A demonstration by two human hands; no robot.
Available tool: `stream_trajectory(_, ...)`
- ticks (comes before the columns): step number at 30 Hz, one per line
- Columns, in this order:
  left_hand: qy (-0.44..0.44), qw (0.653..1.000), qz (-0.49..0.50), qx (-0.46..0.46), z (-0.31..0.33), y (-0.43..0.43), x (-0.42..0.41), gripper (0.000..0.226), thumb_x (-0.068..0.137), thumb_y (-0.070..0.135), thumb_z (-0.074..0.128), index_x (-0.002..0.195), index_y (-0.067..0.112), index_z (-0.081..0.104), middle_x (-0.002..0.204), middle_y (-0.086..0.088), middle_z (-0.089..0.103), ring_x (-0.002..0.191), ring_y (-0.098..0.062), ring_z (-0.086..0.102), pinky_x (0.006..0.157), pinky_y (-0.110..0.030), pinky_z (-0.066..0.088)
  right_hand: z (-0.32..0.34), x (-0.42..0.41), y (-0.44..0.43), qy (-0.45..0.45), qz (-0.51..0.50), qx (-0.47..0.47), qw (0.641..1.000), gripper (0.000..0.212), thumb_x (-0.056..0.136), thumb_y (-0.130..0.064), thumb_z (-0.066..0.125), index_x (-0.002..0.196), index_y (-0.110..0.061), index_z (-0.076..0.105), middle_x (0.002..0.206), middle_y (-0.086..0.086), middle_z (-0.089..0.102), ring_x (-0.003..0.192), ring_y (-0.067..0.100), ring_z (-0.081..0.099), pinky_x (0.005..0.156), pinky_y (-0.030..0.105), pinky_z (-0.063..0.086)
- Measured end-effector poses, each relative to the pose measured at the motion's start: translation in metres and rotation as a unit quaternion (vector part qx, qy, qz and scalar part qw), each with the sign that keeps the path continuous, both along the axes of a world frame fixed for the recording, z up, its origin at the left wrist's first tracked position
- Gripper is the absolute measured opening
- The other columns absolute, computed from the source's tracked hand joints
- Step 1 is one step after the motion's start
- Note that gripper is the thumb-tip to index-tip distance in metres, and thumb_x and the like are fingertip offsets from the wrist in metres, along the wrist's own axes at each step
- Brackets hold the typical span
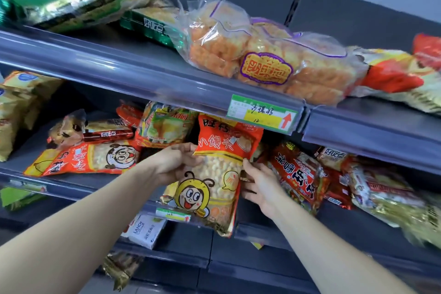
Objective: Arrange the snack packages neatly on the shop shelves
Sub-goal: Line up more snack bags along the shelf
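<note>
A tall orange and yellow snack bag with a cartoon bee (216, 174) stands upright at the front of the middle shelf (71, 182), its bottom hanging over the shelf edge. My left hand (175, 162) grips its left edge with the thumb over the front. My right hand (259, 185) holds its right edge, fingers curled behind the bag. A matching orange bag (88, 159) lies flat on the same shelf to the left.
Red packets (298, 174) and gold-wrapped bags (386, 198) crowd the middle shelf to the right. On the upper shelf (148, 74) lie a clear bag of orange cakes (262, 55) and green packs (71, 5). A white box (145, 229) sits on the lower shelf.
</note>
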State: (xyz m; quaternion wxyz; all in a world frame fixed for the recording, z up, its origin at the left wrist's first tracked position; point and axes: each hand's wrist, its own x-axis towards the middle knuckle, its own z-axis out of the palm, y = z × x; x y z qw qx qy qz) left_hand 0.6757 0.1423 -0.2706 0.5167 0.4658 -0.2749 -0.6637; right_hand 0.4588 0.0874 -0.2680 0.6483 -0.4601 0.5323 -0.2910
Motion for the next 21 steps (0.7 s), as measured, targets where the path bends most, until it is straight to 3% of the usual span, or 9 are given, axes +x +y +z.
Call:
stream_trajectory(3, 0.001, 0.999, -0.05, -0.019, 0.008, -0.003, -0.033, 0.028, 0.085, -0.013, 0.054, 0.074, 0.011, 0.063, 0.072, -0.004, 0.07, 0.065, -0.013, 0.069, 0.056, -0.022, 0.056, 0.004, -0.03, 0.004, -0.005, -0.006, 0.017, 1.0, 0.043, 0.084, -0.044, 0.069, 0.121, -0.025, 0.057, 0.119, 0.002, 0.067, 0.11, 0.026, 0.062, 0.096, 0.05, 0.049)
stream_trajectory(5, 0.02, 0.994, -0.101, -0.023, 0.013, -0.004, -0.052, 0.024, 0.076, -0.01, 0.065, 0.095, 0.004, 0.059, 0.084, -0.011, 0.071, 0.072, -0.019, 0.07, 0.059, -0.028, 0.057, 0.01, -0.055, 0.009, 0.008, -0.025, -0.007, 1.0, 0.038, 0.084, -0.04, 0.07, 0.118, -0.025, 0.061, 0.119, 0.0, 0.067, 0.112, 0.024, 0.061, 0.103, 0.052, 0.042)
stream_trajectory(6, 0.024, 0.992, -0.126, -0.019, 0.017, -0.005, -0.062, 0.042, 0.069, -0.005, 0.075, 0.106, 0.003, 0.057, 0.092, -0.014, 0.071, 0.076, -0.023, 0.071, 0.06, -0.03, 0.057, 0.013, -0.068, 0.012, 0.009, -0.04, -0.019, 0.999, 0.033, 0.084, -0.038, 0.071, 0.113, -0.024, 0.064, 0.116, -0.001, 0.069, 0.111, 0.023, 0.061, 0.104, 0.052, 0.041)
stream_trajectory(9, 0.012, 0.983, -0.183, -0.007, 0.03, -0.003, -0.1, 0.088, 0.04, 0.017, 0.097, 0.118, 0.01, 0.058, 0.11, -0.013, 0.07, 0.091, -0.025, 0.07, 0.067, -0.036, 0.057, 0.026, -0.113, 0.025, 0.018, -0.067, -0.062, 0.996, 0.018, 0.083, -0.03, 0.073, 0.098, -0.02, 0.071, 0.102, -0.002, 0.074, 0.105, 0.022, 0.065, 0.103, 0.05, 0.044)
stream_trajectory(12, -0.022, 0.983, -0.183, -0.02, 0.042, 0.001, -0.149, 0.097, 0.023, 0.027, 0.1, 0.112, 0.014, 0.063, 0.108, -0.009, 0.072, 0.093, -0.022, 0.071, 0.075, -0.04, 0.057, 0.043, -0.166, 0.046, 0.047, -0.059, -0.111, 0.991, 0.016, 0.082, -0.026, 0.074, 0.096, -0.018, 0.073, 0.099, -0.002, 0.075, 0.101, 0.021, 0.068, 0.097, 0.045, 0.05)
stream_trajectory(15, -0.075, 0.975, -0.207, -0.037, 0.054, 0.012, -0.202, 0.103, 0.02, 0.03, 0.1, 0.113, 0.01, 0.061, 0.108, -0.01, 0.072, 0.096, -0.024, 0.071, 0.078, -0.044, 0.058, 0.062, -0.226, 0.074, 0.041, -0.059, -0.135, 0.988, 0.013, 0.084, -0.021, 0.073, 0.096, -0.017, 0.072, 0.098, -0.002, 0.075, 0.095, 0.018, 0.07, 0.084, 0.033, 0.054)
stream_trajectory(18, -0.11, 0.966, -0.229, -0.052, 0.069, 0.025, -0.264, 0.097, 0.022, 0.032, 0.099, 0.109, 0.008, 0.063, 0.104, -0.011, 0.073, 0.092, -0.025, 0.071, 0.071, -0.04, 0.059, 0.077, -0.287, 0.1, 0.036, -0.08, -0.141, 0.986, 0.017, 0.082, -0.022, 0.073, 0.098, -0.015, 0.071, 0.096, 0.001, 0.076, 0.091, 0.02, 0.072, 0.08, 0.037, 0.056)
stream_trajectory(19, -0.114, 0.964, -0.231, -0.06, 0.075, 0.028, -0.287, 0.087, 0.03, 0.029, 0.099, 0.106, 0.007, 0.063, 0.101, -0.012, 0.074, 0.089, -0.026, 0.072, 0.068, -0.038, 0.059, 0.081, -0.308, 0.107, 0.037, -0.089, -0.145, 0.985, 0.02, 0.082, -0.022, 0.074, 0.1, -0.013, 0.07, 0.096, 0.002, 0.076, 0.091, 0.02, 0.072, 0.079, 0.037, 0.056)
stream_trajectory(21, -0.113, 0.966, -0.218, -0.082, 0.09, 0.036, -0.333, 0.046, 0.06, 0.013, 0.086, 0.099, 0.006, 0.063, 0.091, -0.011, 0.075, 0.079, -0.023, 0.073, 0.062, -0.034, 0.06, 0.091, -0.35, 0.121, 0.033, -0.108, -0.157, 0.981, 0.025, 0.081, -0.023, 0.074, 0.102, -0.011, 0.069, 0.096, 0.001, 0.076, 0.093, 0.021, 0.071, 0.084, 0.039, 0.055)
